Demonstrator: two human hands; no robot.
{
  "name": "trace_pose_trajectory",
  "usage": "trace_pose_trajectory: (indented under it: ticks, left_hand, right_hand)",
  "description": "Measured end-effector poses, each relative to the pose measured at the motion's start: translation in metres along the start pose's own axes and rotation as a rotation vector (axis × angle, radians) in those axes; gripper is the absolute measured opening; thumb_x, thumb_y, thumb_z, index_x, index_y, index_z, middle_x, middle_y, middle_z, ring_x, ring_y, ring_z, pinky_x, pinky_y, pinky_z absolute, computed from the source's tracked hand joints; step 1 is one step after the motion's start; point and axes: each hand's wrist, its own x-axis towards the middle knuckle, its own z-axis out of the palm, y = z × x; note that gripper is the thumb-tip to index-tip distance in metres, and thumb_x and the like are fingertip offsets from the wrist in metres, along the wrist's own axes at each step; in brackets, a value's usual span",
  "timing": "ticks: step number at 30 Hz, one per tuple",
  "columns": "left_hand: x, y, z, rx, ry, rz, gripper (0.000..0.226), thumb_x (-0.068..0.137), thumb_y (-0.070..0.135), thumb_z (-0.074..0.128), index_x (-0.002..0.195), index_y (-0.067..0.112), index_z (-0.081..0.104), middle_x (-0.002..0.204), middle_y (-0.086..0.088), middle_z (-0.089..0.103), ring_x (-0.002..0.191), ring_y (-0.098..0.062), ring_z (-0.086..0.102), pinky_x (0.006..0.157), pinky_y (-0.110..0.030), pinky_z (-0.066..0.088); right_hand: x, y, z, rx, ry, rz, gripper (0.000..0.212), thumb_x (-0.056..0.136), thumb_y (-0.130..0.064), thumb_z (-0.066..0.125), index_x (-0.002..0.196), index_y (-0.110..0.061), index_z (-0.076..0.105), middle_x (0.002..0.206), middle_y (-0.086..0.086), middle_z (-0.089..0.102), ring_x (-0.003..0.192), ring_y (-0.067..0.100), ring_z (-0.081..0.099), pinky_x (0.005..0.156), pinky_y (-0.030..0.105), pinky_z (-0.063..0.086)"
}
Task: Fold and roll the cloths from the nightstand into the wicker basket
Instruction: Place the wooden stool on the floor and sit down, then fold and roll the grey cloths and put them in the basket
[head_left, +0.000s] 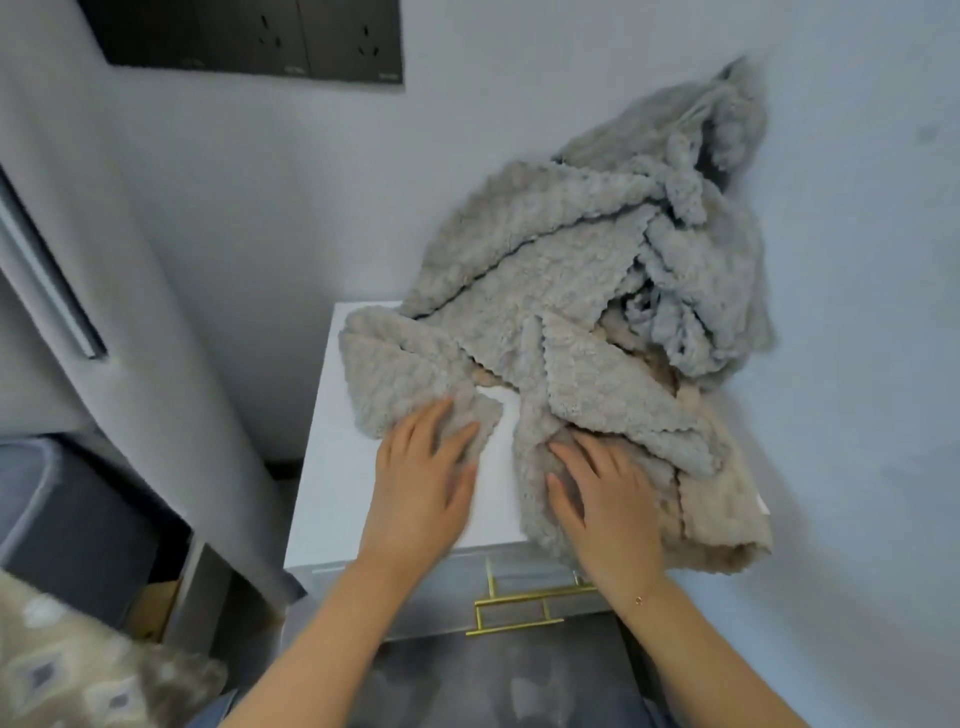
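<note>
Both hands flat on the cloths, folding barely begun.

Low centre, my left hand and right hand press straight-fingered on the near cloths, gripping nothing. Beyond, the heap sprawls unfolded over the nightstand up to the wall, upper right. I see no roll and no basket; nearly everything is left.

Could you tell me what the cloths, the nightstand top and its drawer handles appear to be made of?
The cloths look like plush fleece or microfibre: nubbly grey-beige pile, zigzag-cut edges. The nightstand top seems white painted or laminated board, smooth and matte. The drawer handles look like brass-coloured metal, thin shiny bars; plating or solid cannot be told.
</note>
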Motion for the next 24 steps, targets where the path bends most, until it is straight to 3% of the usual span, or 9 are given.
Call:
trace_pose_trajectory:
  ticks: [4,6,10,13,15,18,24]
  left_hand:
    - [-0.004,-0.002,0.000,-0.173,0.150,0.054,0.046,0.096,0.041,0.045,0.142,0.034,0.042,0.152,0.008,0.035,0.142,-0.016,0.031,0.115,-0.041,0.025]
    - [-0.003,-0.004,0.000,-0.148,0.169,0.051,0.046,0.096,0.041,0.045,0.142,0.038,0.039,0.153,0.008,0.034,0.144,-0.015,0.025,0.117,-0.044,0.021]
    - [0.002,-0.005,0.002,0.038,0.051,-0.151,0.055,0.089,0.056,0.031,0.143,0.044,0.035,0.161,0.005,0.015,0.149,-0.015,-0.001,0.118,-0.042,-0.007]
    - [0.004,-0.002,0.002,0.135,-0.005,-0.162,0.061,0.087,0.058,0.023,0.144,0.041,0.037,0.162,0.003,0.010,0.148,-0.013,-0.008,0.117,-0.045,-0.010]
    - [0.005,0.001,0.000,0.174,-0.056,-0.184,0.066,0.084,0.061,0.017,0.146,0.042,0.032,0.163,0.005,0.005,0.147,-0.010,-0.014,0.117,-0.045,-0.012]
    - [0.007,0.002,0.001,0.224,-0.122,-0.225,0.073,0.080,0.064,0.007,0.149,0.045,0.020,0.162,0.008,-0.004,0.142,-0.004,-0.023,0.116,-0.042,-0.017]
    - [0.008,0.005,0.002,0.241,-0.154,-0.256,0.070,0.083,0.062,0.004,0.148,0.045,0.022,0.162,0.012,-0.001,0.142,-0.002,-0.020,0.115,-0.037,-0.021]
  right_hand:
    - [-0.002,0.003,0.009,-0.072,0.092,-0.036,0.046,0.092,-0.048,0.035,0.122,-0.027,0.062,0.125,-0.008,0.060,0.114,0.017,0.052,0.095,0.032,0.033]
    - [-0.002,0.005,0.008,-0.089,0.062,-0.069,0.052,0.089,-0.053,0.036,0.124,-0.026,0.062,0.126,-0.006,0.061,0.113,0.019,0.055,0.094,0.033,0.034]
    - [-0.007,0.004,-0.001,-0.040,0.018,-0.087,0.057,0.086,-0.056,0.039,0.129,-0.023,0.060,0.134,0.001,0.056,0.117,0.025,0.054,0.098,0.036,0.036]
    - [-0.011,0.002,-0.016,-0.063,0.085,-0.130,0.057,0.087,-0.055,0.045,0.133,-0.025,0.056,0.144,0.008,0.045,0.128,0.029,0.045,0.107,0.043,0.027]
    - [-0.012,0.001,-0.024,-0.100,0.087,-0.171,0.065,0.086,-0.063,0.044,0.142,-0.032,0.043,0.157,0.008,0.027,0.141,0.032,0.028,0.114,0.055,0.016]
    - [0.005,0.005,-0.017,-0.178,-0.001,-0.232,0.079,0.084,-0.075,0.036,0.151,-0.038,0.021,0.162,0.005,0.006,0.147,0.038,0.006,0.109,0.068,0.004]
    - [0.061,0.026,-0.005,-0.249,-0.276,-0.179,0.069,0.085,-0.072,0.001,0.143,-0.045,-0.025,0.151,-0.009,-0.037,0.141,0.033,-0.030,0.108,0.068,-0.014]
